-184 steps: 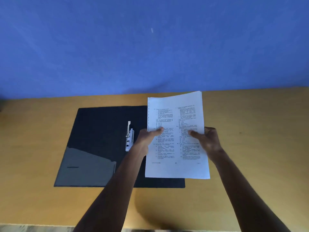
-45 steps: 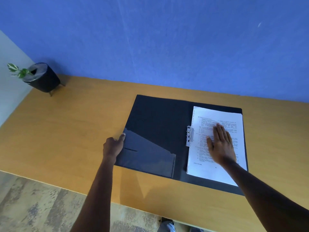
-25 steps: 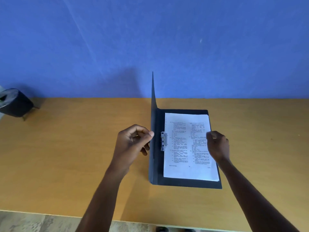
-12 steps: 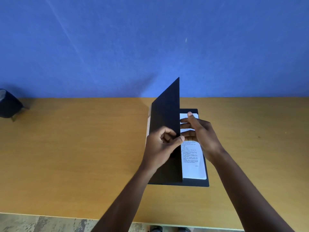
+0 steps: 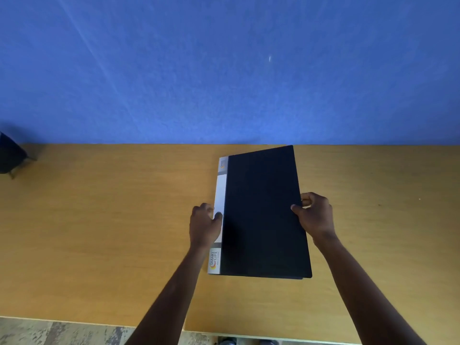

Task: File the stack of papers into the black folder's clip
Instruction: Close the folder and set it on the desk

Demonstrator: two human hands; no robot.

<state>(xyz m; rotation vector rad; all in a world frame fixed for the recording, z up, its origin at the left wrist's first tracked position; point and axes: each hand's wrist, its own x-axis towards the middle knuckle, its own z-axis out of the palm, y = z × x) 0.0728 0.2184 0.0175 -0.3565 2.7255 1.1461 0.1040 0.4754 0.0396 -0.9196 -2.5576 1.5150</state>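
almost shut, the black folder (image 5: 263,215) lay on the wooden table (image 5: 99,232) between my two hands, its long axis running away from me toward the blue wall (image 5: 224,66) and leaning a little to the left at the far end. my left hand (image 5: 204,226) was at the spine side, thumb resting on the white spine label (image 5: 219,207) and fingers curled at the folder's edge. my right hand (image 5: 315,215) was pinched on the open edge of the front cover, thumb on top and fingers under it. the hands were apart, one on each long side, about level with each other near the folder's middle, so neither was plainly the nearer. the cover's far right corner looked slightly raised off the back board, and a thin sliver of the back cover showed at the near right corner; i judged the folder was not yet pressed fully flat. the papers and the clip were hidden under the cover, so i could not tell from this view how they sat. on the spine label i could read "smart life" beside an orange and yellow crescent logo at the near end, with the same mark repeated, too small to read, at the far end. a dark pot (image 5: 11,158) stood at the table's far left edge, well apart from my work.
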